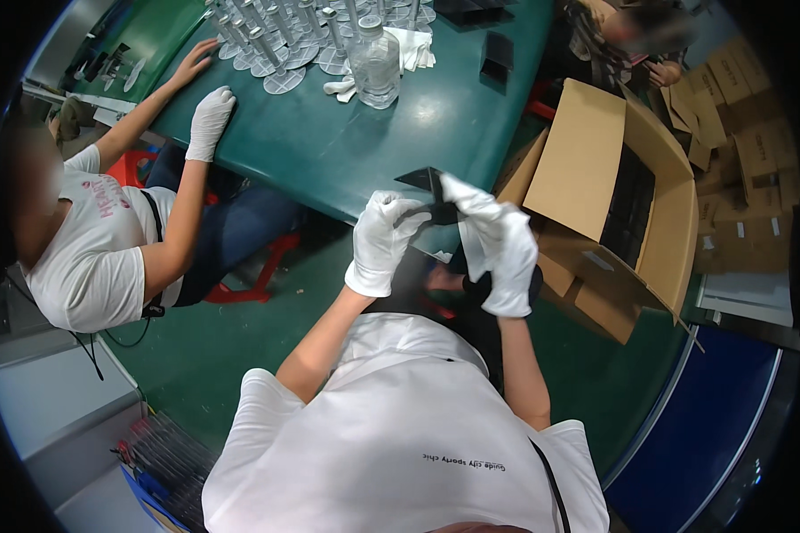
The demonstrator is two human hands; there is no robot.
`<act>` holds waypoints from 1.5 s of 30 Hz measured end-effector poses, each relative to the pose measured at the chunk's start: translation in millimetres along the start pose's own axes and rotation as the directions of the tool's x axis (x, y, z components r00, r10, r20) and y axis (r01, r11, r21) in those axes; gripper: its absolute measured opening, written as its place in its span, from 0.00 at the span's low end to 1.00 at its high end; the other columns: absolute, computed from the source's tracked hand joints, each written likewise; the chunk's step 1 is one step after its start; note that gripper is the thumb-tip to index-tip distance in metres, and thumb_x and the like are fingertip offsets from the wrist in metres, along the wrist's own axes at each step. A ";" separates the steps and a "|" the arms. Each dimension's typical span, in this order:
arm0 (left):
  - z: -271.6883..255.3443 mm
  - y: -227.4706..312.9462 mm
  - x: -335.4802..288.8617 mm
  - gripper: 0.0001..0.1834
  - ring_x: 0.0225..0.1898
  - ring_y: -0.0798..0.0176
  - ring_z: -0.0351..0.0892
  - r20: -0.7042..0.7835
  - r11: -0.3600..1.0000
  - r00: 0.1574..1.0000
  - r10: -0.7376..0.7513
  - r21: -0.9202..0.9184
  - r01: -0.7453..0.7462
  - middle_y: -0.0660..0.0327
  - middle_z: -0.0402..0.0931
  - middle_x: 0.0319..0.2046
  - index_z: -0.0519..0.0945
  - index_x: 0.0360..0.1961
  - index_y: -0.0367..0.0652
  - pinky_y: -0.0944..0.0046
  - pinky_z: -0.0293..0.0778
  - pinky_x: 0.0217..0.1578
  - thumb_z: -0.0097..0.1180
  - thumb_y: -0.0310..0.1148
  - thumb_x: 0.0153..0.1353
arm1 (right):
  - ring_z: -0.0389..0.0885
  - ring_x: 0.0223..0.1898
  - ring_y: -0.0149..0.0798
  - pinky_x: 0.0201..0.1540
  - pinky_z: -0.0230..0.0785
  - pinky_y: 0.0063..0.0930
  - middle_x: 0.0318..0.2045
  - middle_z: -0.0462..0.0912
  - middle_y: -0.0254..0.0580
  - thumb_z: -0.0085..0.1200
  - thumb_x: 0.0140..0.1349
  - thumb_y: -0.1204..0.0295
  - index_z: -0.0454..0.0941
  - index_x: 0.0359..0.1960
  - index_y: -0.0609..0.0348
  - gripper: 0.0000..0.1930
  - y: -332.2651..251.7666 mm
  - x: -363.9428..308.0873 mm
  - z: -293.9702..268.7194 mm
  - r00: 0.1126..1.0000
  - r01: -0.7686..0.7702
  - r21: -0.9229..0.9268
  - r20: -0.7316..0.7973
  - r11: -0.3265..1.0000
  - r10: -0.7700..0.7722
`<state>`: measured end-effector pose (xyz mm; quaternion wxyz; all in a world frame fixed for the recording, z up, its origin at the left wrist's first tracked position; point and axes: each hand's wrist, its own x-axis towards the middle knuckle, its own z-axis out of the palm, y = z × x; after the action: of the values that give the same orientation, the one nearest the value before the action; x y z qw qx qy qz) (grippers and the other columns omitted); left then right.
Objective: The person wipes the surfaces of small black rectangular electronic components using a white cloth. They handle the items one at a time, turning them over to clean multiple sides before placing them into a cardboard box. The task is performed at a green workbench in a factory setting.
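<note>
In front of my chest, at the near edge of the green table point(329, 169), a glossy black angular piece point(439, 210) is held between my hands. My left hand point(384, 242), in a white glove, pinches its left side with curled fingers. On the other side is my right hand point(507, 253), also gloved in white, its fingers bent over the piece's right edge. A white cloth point(474, 249) hangs beneath those right fingers. The gloves and cloth hide part of the piece, so its full shape cannot be made out.
A clear bottle point(375, 67) stands on the table beside several stemmed parts on round bases point(280, 67). Black pieces point(496, 60) lie farther right. An open carton point(578, 151) with black items stands at right. A co-worker point(107, 222) sits at left, another point(618, 44) at far right.
</note>
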<state>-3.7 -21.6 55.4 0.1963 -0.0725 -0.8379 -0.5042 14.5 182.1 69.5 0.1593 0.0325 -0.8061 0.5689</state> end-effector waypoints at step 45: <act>39.8 -7.6 55.7 0.18 0.48 0.65 0.81 0.171 0.932 0.965 -0.198 -0.273 0.240 0.58 0.80 0.52 0.81 0.56 0.35 0.65 0.76 0.52 0.51 0.38 0.76 | 0.77 0.63 0.49 0.64 0.75 0.45 0.66 0.72 0.50 0.47 0.74 0.47 0.64 0.70 0.65 0.35 53.7 -67.7 -13.0 0.684 -0.559 0.808 0.576 -0.185 0.448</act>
<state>-67.1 5.2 55.0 0.0663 -0.0420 -0.7691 -0.6343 68.9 204.3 4.8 -0.1787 -0.1691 -0.1571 0.9564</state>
